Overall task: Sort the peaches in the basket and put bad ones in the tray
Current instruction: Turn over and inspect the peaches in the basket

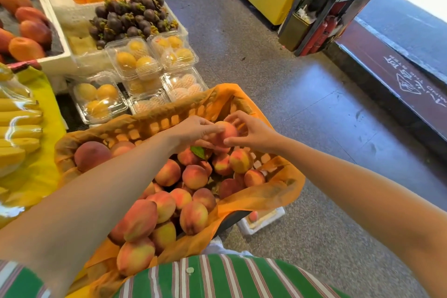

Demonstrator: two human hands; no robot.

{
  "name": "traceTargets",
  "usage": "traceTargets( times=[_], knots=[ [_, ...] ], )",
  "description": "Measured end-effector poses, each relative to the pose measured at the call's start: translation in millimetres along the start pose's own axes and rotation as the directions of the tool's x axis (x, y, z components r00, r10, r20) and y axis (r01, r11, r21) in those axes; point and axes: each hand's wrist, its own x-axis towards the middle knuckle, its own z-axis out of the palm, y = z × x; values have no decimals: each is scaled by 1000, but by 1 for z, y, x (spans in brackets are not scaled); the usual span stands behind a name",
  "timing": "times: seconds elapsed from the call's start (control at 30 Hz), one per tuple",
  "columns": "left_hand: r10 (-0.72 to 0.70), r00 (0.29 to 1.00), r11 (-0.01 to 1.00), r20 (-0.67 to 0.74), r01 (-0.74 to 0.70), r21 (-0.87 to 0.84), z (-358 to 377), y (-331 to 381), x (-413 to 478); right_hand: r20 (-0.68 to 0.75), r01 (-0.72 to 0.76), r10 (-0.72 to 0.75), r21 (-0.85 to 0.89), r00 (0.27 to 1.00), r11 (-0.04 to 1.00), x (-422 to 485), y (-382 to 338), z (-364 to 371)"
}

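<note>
Peach (pixel 226 132): held over the far end of the basket (pixel 154 126), just above the pile.
Peach axis: near round. No long axis can be told, and the fingers hide the stem end.
Peach surface: red-pink blush on the top and right, paler yellow-orange towards the left. No marks can be made out.
Left hand (pixel 191 132): fingers curled, with the fingertips pinching the peach's left and lower side.
Right hand (pixel 254 133): thumb under the peach's right side, fingers bent and spread round its far side.
Pile (pixel 193 176): peaches fill the basket, red blush over yellow. One green leaf (pixel 198 151) lies beneath the held peach.
Liner (pixel 266 195): orange bag draped over the basket's rim.
Tray (pixel 266 221): white foam, on the floor just beside the basket's right side and partly hidden by it. It holds one peach-coloured piece (pixel 253 216).
</note>
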Motion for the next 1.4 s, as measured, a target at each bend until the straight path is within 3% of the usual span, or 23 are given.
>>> traceTargets(
  times=[0.07,0.1,0.17,0.23,0.27,0.4,0.6,0.77,0.93,1.03,1.13,1.23,1.3,1.4],
  knots=[
    [186,974,934,-127,-135,330,-12,0,1,-19,-60,60,-25,998,998,5,0,-2],
    [347,922,823,-170,-212,527,-21,1,0,-37,-84,82,-72,996,994,8,0,-1],
    [639,748,568,-179,-302,766,-37,4,-2,-64,-124,113,-195,991,973,15,0,4],
    [746,646,406,-163,-247,880,-56,4,-2,-83,-152,133,-315,988,937,24,-2,13],
    [730,665,371,-161,-187,910,-65,2,-1,-97,-165,138,-365,986,916,29,-3,18],
    [521,840,425,-151,-103,899,-87,-7,-4,-176,-218,150,-484,973,848,45,-7,40],
    [490,863,530,-124,-183,828,-97,-19,-10,-238,-280,169,-580,956,765,60,-7,54],
    [482,871,548,-98,-213,809,-101,-19,-17,-202,-250,155,-627,967,738,64,-8,57],
    [473,877,529,-88,-202,824,-105,-19,-29,-63,-209,210,-564,976,799,62,-13,53],
    [459,885,530,-83,-198,824,-106,-19,-43,14,-90,113,-513,993,853,55,-29,54],
    [524,849,457,-60,-221,862,-104,-18,-63,182,70,-23,-259,983,963,41,-57,59],
    [475,879,453,-37,-208,867,-104,-19,-93,389,145,-122,-30,913,989,22,-88,71],
    [335,942,468,-17,-150,871,-102,-19,-116,507,157,-143,16,850,988,12,-105,81],
    [174,984,411,-31,-44,911,-96,-25,-145,621,185,-163,29,766,982,0,-122,99]
  ],
)
